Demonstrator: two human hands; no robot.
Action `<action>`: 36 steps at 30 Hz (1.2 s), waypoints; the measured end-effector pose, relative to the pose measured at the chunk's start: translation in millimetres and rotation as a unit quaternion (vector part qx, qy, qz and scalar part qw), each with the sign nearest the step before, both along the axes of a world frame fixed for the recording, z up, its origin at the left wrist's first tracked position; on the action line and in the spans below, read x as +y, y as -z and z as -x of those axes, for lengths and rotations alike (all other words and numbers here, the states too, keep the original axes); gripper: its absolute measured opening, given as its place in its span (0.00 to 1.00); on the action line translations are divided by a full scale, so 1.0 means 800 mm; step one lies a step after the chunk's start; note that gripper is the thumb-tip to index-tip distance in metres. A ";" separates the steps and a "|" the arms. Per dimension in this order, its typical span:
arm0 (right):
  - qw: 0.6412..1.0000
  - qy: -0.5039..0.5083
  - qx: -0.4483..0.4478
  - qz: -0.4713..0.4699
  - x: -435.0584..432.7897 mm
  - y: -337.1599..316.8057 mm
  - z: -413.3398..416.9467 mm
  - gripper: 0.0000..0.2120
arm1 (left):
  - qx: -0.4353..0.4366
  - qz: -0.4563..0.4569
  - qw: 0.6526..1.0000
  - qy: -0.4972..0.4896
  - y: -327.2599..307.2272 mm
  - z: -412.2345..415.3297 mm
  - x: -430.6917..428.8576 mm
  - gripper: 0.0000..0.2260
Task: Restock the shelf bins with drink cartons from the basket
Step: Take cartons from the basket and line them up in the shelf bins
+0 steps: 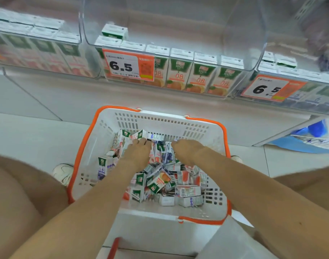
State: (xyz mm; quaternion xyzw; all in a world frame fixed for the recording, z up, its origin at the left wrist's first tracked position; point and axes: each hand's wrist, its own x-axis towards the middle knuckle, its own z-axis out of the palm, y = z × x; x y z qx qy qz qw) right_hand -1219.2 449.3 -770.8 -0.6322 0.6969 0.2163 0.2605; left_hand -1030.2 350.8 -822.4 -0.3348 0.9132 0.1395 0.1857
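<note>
On the floor tiles below the shelf, between the person's knees: basket (214, 128), white slotted plastic with an orange rim and handles

Contents: drink cartons (165, 180), a loose jumble lying at all angles, green-topped, with orange, pink and blue-purple fronts mixed together

Left hand (139, 152): inside the basket, back uppermost, fingers bent down onto the heap near the far wall, fingertips at a white-and-green carton (150, 136); whether it grips anything cannot be told

Right hand (186, 150): just beside the left, also back uppermost over the heap, fingers pointing down among the cartons and mostly hidden; its hold cannot be told

Shelf above, three clear bins side by side:
- middle bin (244, 34): a row of upright orange-fronted cartons (197, 75) along the front, one top carton (115, 31) lying higher at the left rear, a price tag (128, 67) reading 6.5 on the front
- left bin (89, 62): pink-fronted cartons, blurred
- right bin (318, 103): blue-fronted cartons, a second price tag (272, 88), also 6.5

White shoe (62, 173): on the tiles, touching the basket's left side
</note>
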 end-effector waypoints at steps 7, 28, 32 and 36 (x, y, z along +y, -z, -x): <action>0.999 -0.020 -0.022 -0.016 -0.009 0.062 -0.027 0.35 | -0.015 0.010 1.000 -0.005 0.019 -0.010 0.002 0.22; 0.985 0.107 -0.086 0.104 -0.010 0.075 -0.013 0.14 | 0.096 -0.165 0.976 -0.109 0.009 -0.023 -0.002 0.20; 0.978 0.136 -0.133 0.084 -0.001 0.069 -0.013 0.21 | 0.102 -0.185 0.970 -0.119 0.006 -0.019 -0.004 0.21; 0.986 0.119 -0.114 0.038 0.012 0.062 -0.016 0.18 | 0.120 -0.188 0.968 -0.115 -0.005 -0.016 -0.003 0.22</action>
